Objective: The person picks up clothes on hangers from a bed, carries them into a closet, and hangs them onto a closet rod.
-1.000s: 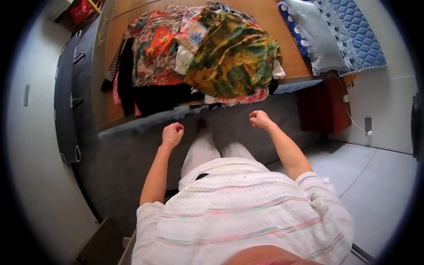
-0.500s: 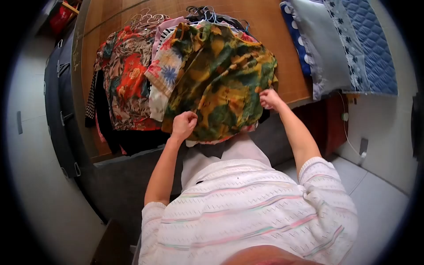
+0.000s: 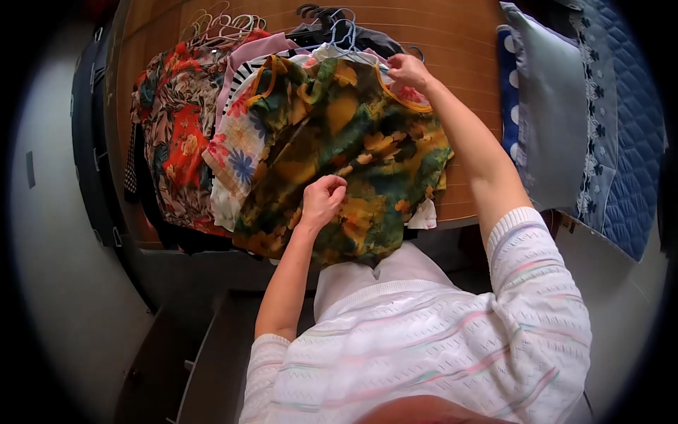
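A green and yellow patterned blouse (image 3: pixel 339 148) with orange trim lies spread on top of a pile of clothes. Over its middle is my left hand (image 3: pixel 325 201), fingers curled in; whether they pinch any cloth is hidden. My right hand (image 3: pixel 411 72) is at the blouse's upper right, beside the orange-edged neckline, its fingertips drawn together. What is between those fingertips, if anything, is too small to tell. A light blue hanger (image 3: pixel 344 34) sticks out above the collar. Under the blouse's left side shows a white floral garment (image 3: pixel 240 159).
A red floral blouse (image 3: pixel 185 145) and several pale hangers (image 3: pixel 229 27) lie at the left on the wooden board (image 3: pixel 452 42). Black hangers (image 3: pixel 314 13) stand out at the back. To the right are a grey pillow (image 3: pixel 554 106) and a blue quilted cover (image 3: pixel 628 141).
My right hand has gone from the blouse's right side up to its neckline. My left hand has moved from the lower left edge onto its middle. The view has shifted slightly.
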